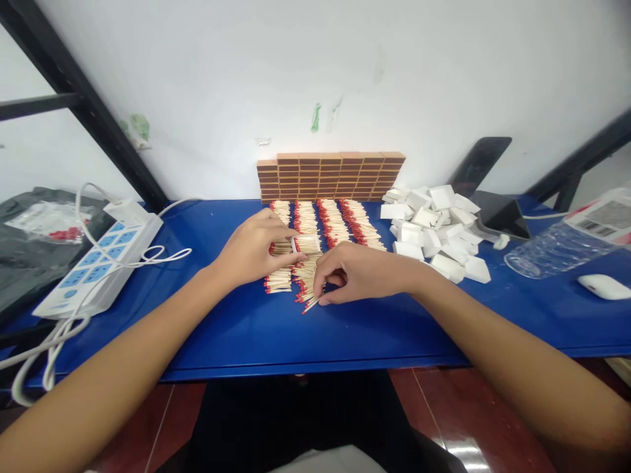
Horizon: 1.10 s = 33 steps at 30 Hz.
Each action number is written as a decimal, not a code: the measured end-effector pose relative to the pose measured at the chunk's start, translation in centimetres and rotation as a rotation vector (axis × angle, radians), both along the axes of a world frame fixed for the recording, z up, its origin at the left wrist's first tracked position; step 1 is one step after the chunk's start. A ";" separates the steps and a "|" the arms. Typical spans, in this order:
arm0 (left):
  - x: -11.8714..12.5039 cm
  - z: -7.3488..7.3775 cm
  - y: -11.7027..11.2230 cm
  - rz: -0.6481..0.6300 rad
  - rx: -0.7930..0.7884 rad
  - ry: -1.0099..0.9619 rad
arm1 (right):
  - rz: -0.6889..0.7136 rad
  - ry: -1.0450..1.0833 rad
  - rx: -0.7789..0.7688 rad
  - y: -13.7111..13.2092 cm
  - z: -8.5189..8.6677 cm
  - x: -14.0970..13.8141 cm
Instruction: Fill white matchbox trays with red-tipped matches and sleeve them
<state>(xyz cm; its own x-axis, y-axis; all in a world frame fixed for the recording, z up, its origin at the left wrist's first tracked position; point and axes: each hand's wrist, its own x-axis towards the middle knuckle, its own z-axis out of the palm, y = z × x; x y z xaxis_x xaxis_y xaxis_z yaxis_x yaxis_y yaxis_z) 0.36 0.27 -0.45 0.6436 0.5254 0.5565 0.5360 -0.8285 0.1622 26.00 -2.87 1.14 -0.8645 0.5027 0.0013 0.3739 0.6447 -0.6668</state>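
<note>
My left hand grips a small white matchbox tray by its left end, above the rows of matches. Red-tipped matches lie inside the tray. My right hand pinches a few matches at the near end of the second row, their red heads pointing left and toward me. Several rows of matches lie side by side on the blue table, partly covered by both hands. To the right of the rows sits a heap of white matchbox trays.
Stacked matchboxes stand against the wall behind the matches. A white power strip with cables lies at the left. On the right are a phone on a stand, a clear plastic bottle and a white earbud case.
</note>
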 end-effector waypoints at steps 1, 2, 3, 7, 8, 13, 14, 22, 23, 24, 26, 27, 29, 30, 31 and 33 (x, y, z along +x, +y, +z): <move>0.0 0.0 0.0 0.000 -0.002 0.001 | 0.000 -0.008 -0.003 0.0 0.0 -0.1; 0.0 0.0 0.0 0.000 -0.004 0.002 | 0.000 -0.017 -0.005 0.0 0.0 -0.1; 0.0 0.0 0.0 -0.001 -0.006 0.002 | 0.000 -0.030 -0.005 0.0 0.0 -0.2; -0.1 0.0 0.0 0.001 -0.013 -0.001 | -0.009 -0.085 0.025 0.0 0.3 -0.3; -0.1 0.1 0.0 0.001 -0.013 -0.001 | -0.009 -0.095 0.033 -0.1 0.3 -0.3; -0.1 0.0 0.0 0.010 -0.015 0.006 | -0.007 -0.100 0.035 -0.1 0.4 -0.3; -0.1 0.0 0.0 0.012 -0.017 0.007 | -0.009 -0.094 0.019 -0.2 0.5 -0.2; 0.0 0.1 0.0 -0.015 -0.011 0.016 | -0.292 0.121 0.099 0.6 1.0 0.3; 0.1 0.1 0.0 -0.016 -0.012 0.016 | -0.334 0.144 0.132 0.9 0.8 0.4; 0.1 0.1 0.0 -0.018 -0.012 0.014 | -0.373 0.165 0.170 1.2 0.6 0.5; 0.1 0.1 -0.1 -0.021 -0.015 0.003 | -0.440 0.191 0.258 1.7 0.2 0.5; 0.1 0.2 -0.2 -0.024 -0.014 -0.005 | -0.467 0.200 0.305 2.0 0.0 0.5; 0.1 0.2 -0.3 -0.030 -0.010 -0.013 | -0.496 0.203 0.393 2.3 -0.4 0.5; 0.2 0.2 -0.3 -0.035 -0.010 -0.011 | -0.496 0.200 0.430 2.4 -0.5 0.5; 0.2 0.2 -0.3 -0.038 -0.010 -0.010 | -0.489 0.194 0.461 2.5 -0.7 0.4; 0.2 0.2 -0.4 -0.041 -0.014 -0.009 | -0.468 0.182 0.508 2.6 -0.9 0.4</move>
<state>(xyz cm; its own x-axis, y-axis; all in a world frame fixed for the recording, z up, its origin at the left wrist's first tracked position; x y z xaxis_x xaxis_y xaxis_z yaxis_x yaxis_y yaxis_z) 0.59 -0.13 -0.25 0.6602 0.5061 0.5550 0.4999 -0.8475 0.1781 26.38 -0.27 0.28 -0.5221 0.7195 0.4579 0.5982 0.6916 -0.4047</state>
